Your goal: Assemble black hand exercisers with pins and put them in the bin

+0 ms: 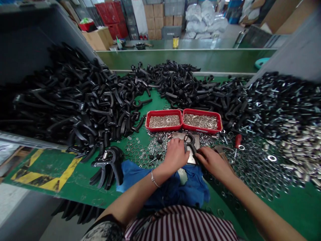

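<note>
Head view looks down at a green work table (75, 187) with two bare hands in the middle. The left hand (175, 155) is curled and mostly closed, and its fingers wrap over a black plastic handle (191, 143). The right hand (213, 162) is half closed, and its fingertips (200, 152) press in at the lower end of that handle. I cannot tell if the right hand has a firm hold. The handle lies on a steel plate (193, 157), right between the hands. A thin silver bracelet (153, 178) sits on the left wrist.

Just past the hands are two red trays side by side. The left tray (164, 120) holds tiny silver rings, and the right tray (202, 121) holds short silver pins. Loose silver washers (136, 150) lie all over the green top around the plate. A red-handled screwdriver (238, 140) lies just right of the right hand.

A big heap of black handles (75, 100) spreads across the left and back. A heap of silver metal tubes and bolts (286, 113) sits on the right. Black spring hand grippers (107, 167) lie to the left of the hands, and a blue cloth (170, 187) lies under the arms.
</note>
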A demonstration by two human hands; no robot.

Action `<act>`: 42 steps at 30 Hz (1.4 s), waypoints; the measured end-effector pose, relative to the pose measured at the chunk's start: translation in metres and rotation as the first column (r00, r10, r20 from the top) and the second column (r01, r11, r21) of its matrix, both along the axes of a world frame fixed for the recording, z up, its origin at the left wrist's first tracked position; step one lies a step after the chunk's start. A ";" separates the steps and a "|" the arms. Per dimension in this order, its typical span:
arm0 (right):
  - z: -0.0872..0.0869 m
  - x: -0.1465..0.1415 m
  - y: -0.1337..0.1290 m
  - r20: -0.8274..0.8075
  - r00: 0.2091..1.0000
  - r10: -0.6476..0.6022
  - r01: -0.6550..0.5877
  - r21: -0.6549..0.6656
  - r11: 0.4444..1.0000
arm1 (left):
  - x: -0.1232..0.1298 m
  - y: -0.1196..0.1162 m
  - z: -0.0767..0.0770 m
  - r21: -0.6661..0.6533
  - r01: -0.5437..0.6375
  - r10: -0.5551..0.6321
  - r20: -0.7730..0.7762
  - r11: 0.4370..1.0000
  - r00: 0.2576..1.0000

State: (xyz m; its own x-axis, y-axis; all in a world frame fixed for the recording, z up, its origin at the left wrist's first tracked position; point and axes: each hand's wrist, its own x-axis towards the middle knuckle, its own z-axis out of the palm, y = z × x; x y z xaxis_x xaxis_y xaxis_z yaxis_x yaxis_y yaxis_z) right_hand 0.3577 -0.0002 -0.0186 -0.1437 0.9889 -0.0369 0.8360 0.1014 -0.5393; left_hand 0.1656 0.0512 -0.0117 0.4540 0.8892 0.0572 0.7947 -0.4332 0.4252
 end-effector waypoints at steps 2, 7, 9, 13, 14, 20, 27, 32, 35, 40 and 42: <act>-0.004 -0.004 -0.003 -0.060 0.998 -0.018 0.018 0.002 1.000 | -0.008 0.002 0.002 -0.007 -0.022 0.021 -0.020 1.000 1.000; -0.011 -0.006 -0.006 -0.148 0.982 -0.117 0.121 0.014 0.993 | -0.020 -0.012 0.016 0.064 -0.096 0.099 -0.037 0.993 0.994; -0.015 -0.012 -0.005 -0.181 0.977 -0.111 0.118 0.032 0.992 | -0.013 -0.020 0.017 0.036 -0.095 0.097 -0.057 0.995 0.994; -0.022 -0.021 0.002 -0.210 0.973 -0.099 0.118 0.081 0.990 | 0.011 -0.026 0.010 0.013 -0.048 0.049 -0.072 0.999 0.996; -0.023 -0.021 0.003 -0.210 0.972 -0.101 0.121 0.086 0.989 | 0.015 -0.024 0.008 0.010 -0.041 0.042 -0.062 0.999 0.997; -0.015 -0.020 -0.011 -0.171 0.977 -0.127 0.143 0.084 0.986 | -0.003 0.009 0.021 -0.163 0.024 0.020 0.265 0.986 0.964; 0.001 -0.057 -0.005 -0.059 0.993 -0.105 0.110 0.085 0.990 | -0.095 0.010 0.055 -0.596 0.334 0.527 0.802 0.730 0.280; 0.003 -0.084 0.014 0.243 0.965 -0.101 0.100 0.019 0.995 | -0.121 -0.014 0.029 -0.611 0.569 0.699 0.710 0.550 0.086; 0.004 -0.087 0.021 0.263 0.964 -0.027 0.032 -0.018 0.999 | -0.112 -0.020 0.013 -0.559 0.650 0.758 0.651 0.516 -0.042; 0.007 -0.060 0.024 0.052 0.998 -0.036 0.037 -0.008 0.999 | -0.084 -0.022 0.004 -0.562 0.683 0.811 0.579 0.467 -0.079; 0.016 -0.047 0.020 -0.139 0.984 -0.107 0.115 0.047 0.992 | -0.076 -0.023 0.003 -0.553 0.696 0.808 0.586 0.458 -0.066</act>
